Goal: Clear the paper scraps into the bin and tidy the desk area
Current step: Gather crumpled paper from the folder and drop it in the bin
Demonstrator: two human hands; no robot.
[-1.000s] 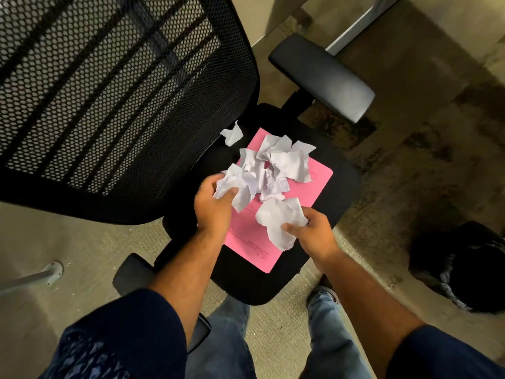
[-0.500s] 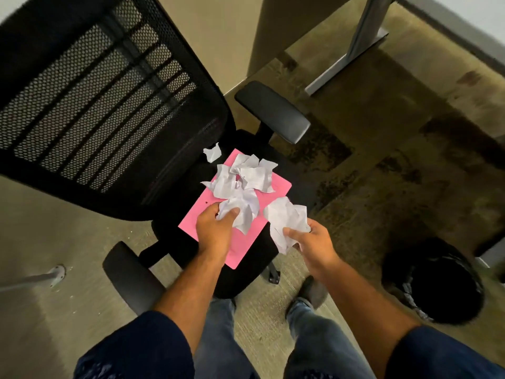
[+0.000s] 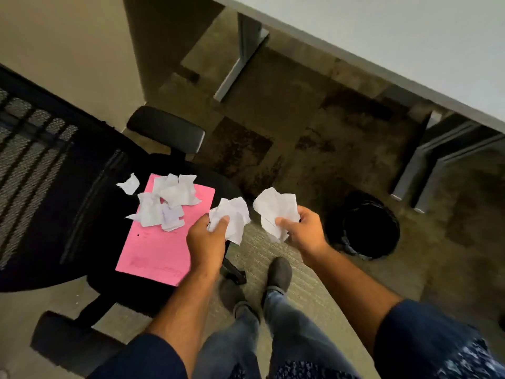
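Observation:
My left hand (image 3: 206, 243) grips a crumpled white paper scrap (image 3: 232, 216) just past the right edge of the chair seat. My right hand (image 3: 303, 232) grips a second crumpled scrap (image 3: 274, 209) above the carpet, left of the black bin (image 3: 364, 227). Several more white scraps (image 3: 166, 202) lie on a pink sheet (image 3: 155, 250) on the black office chair seat (image 3: 90, 214). One small scrap (image 3: 129, 184) lies on the seat beside the pink sheet.
The chair's mesh back (image 3: 30, 160) fills the left, with armrests (image 3: 166, 132) at the far and near sides. A white desk (image 3: 396, 36) runs across the top right on grey legs (image 3: 426, 165). My feet (image 3: 278, 272) stand on the carpet between chair and bin.
Both hands have lifted their scraps off the chair and moved right, toward the bin. The view has swung right, bringing the desk and the whole bin into sight.

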